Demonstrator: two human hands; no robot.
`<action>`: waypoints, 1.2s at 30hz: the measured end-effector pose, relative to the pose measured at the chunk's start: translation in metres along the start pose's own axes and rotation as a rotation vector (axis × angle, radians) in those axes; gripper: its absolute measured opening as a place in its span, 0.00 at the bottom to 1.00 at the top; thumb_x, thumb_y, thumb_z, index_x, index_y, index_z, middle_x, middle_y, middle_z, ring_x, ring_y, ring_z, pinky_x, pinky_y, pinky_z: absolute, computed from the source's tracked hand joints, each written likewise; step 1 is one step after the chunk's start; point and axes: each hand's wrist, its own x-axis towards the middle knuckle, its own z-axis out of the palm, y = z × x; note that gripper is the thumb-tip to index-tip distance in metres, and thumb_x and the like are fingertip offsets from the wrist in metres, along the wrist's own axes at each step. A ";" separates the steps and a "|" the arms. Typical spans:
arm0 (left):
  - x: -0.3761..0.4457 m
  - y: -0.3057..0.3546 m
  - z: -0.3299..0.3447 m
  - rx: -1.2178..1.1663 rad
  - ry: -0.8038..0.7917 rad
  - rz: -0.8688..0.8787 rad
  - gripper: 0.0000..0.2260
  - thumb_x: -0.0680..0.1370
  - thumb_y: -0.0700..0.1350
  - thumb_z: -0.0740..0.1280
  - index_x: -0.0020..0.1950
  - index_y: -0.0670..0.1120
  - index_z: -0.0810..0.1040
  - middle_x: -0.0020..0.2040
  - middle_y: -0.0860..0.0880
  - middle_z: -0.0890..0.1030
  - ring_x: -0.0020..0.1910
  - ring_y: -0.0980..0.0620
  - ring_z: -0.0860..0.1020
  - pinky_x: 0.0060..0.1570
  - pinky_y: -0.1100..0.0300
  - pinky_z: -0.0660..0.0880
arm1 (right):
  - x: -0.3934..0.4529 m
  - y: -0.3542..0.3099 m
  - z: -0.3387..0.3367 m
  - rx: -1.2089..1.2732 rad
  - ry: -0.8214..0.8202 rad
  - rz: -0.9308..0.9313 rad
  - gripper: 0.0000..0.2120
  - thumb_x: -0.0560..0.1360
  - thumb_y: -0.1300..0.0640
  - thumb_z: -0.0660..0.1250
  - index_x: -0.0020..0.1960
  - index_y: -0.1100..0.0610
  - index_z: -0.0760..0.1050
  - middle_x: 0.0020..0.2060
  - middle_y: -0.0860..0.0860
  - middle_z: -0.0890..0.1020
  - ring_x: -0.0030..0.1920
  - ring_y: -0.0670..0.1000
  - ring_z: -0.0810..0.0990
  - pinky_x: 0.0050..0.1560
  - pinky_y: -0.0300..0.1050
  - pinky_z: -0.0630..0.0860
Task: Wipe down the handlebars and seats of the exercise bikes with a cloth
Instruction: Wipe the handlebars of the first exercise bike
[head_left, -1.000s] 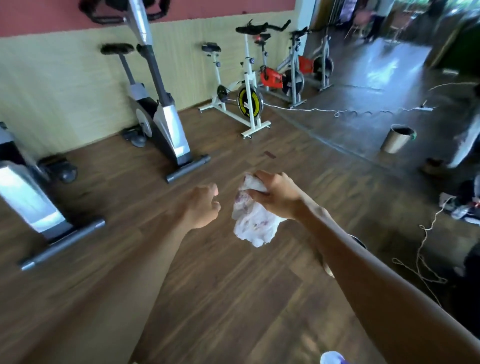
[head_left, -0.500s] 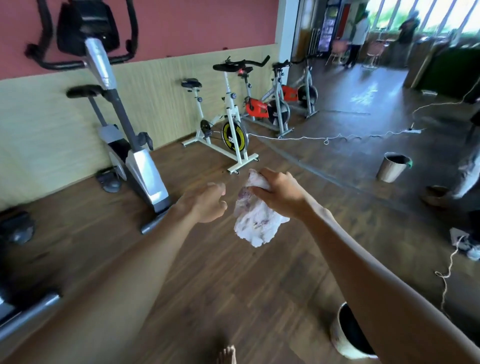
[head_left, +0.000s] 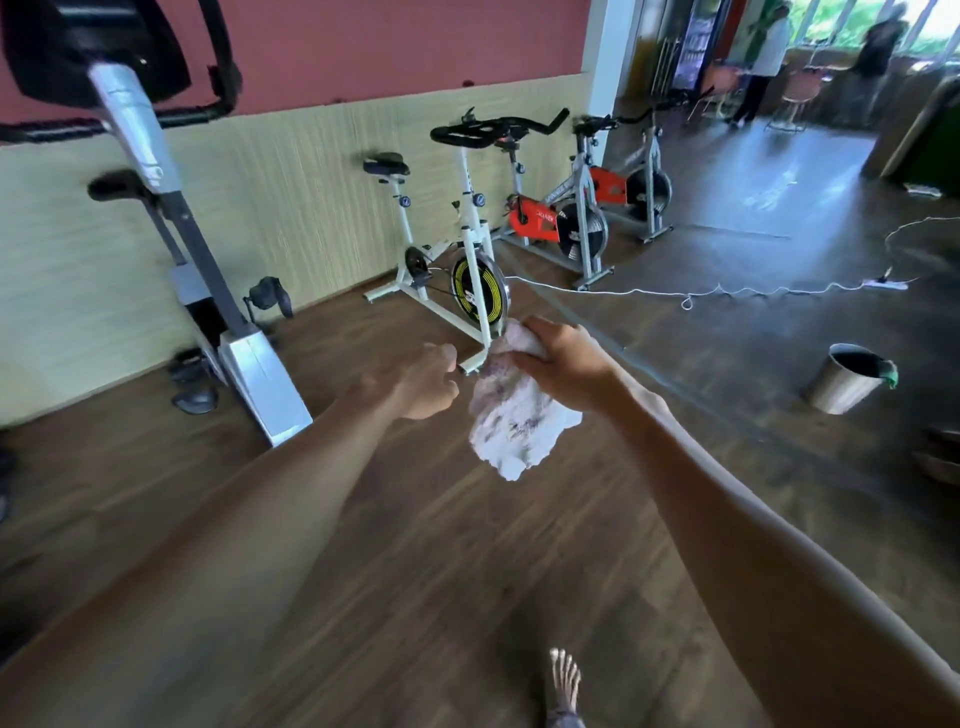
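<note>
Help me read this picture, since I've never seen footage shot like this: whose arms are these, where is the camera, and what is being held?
The camera sits on a person's head and looks forward and down, so the two arms reaching into the view are that person's own. The wide lens bends the room at the edges. The right hand has its grip on a crumpled white cloth that hangs below the fingers. The left hand is loosely curled beside the cloth and holds nothing. Ahead, along the wall, stand exercise bikes: a white bike with a yellow-ringed wheel, black handlebars and a black seat, two red and grey ones behind it, and a grey machine on the left. On the wooden floor lie a white cord and a metal bin. A bare foot shows at the bottom.
</note>
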 end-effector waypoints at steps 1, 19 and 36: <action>0.023 -0.002 -0.002 -0.003 0.009 -0.014 0.14 0.81 0.42 0.62 0.67 0.42 0.74 0.63 0.42 0.77 0.59 0.44 0.77 0.60 0.46 0.76 | 0.023 0.014 0.000 0.003 -0.013 -0.021 0.12 0.79 0.47 0.69 0.57 0.53 0.75 0.43 0.54 0.82 0.40 0.57 0.80 0.40 0.50 0.77; 0.366 -0.095 -0.058 0.039 0.018 -0.322 0.20 0.80 0.44 0.61 0.73 0.46 0.71 0.72 0.46 0.75 0.68 0.46 0.74 0.65 0.49 0.73 | 0.417 0.161 0.027 0.133 -0.264 -0.274 0.14 0.82 0.58 0.68 0.66 0.50 0.76 0.44 0.51 0.84 0.27 0.47 0.76 0.25 0.35 0.70; 0.687 -0.311 -0.138 0.016 0.082 -0.451 0.15 0.82 0.46 0.63 0.69 0.44 0.73 0.64 0.42 0.77 0.59 0.41 0.78 0.51 0.53 0.72 | 0.856 0.161 0.132 0.080 -0.308 -0.442 0.10 0.79 0.60 0.69 0.59 0.52 0.79 0.40 0.49 0.80 0.35 0.50 0.77 0.34 0.43 0.71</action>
